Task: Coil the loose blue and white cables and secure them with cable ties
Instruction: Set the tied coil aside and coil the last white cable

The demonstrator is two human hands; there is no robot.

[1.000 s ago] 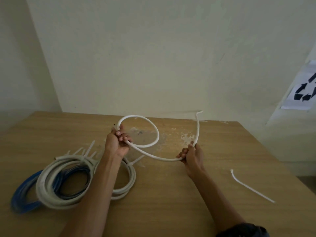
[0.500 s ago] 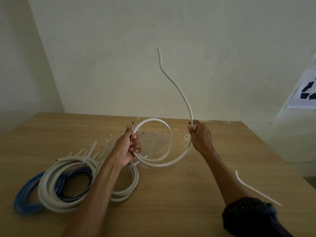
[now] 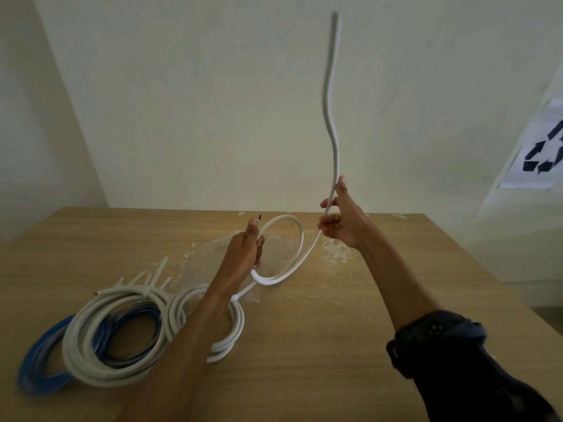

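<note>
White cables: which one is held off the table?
The thin white cable, gripped by left hand and right hand; other white coils lie on the table.

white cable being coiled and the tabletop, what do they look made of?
The white cable: smooth, slightly glossy plastic jacket, probably PVC; stiff enough that its free end stands up above the right hand, and a dark core shows at the cut end by the left hand. The tabletop: matte light wood grain, solid, veneer or laminate I cannot tell; pale scuffed patches near the middle.
</note>
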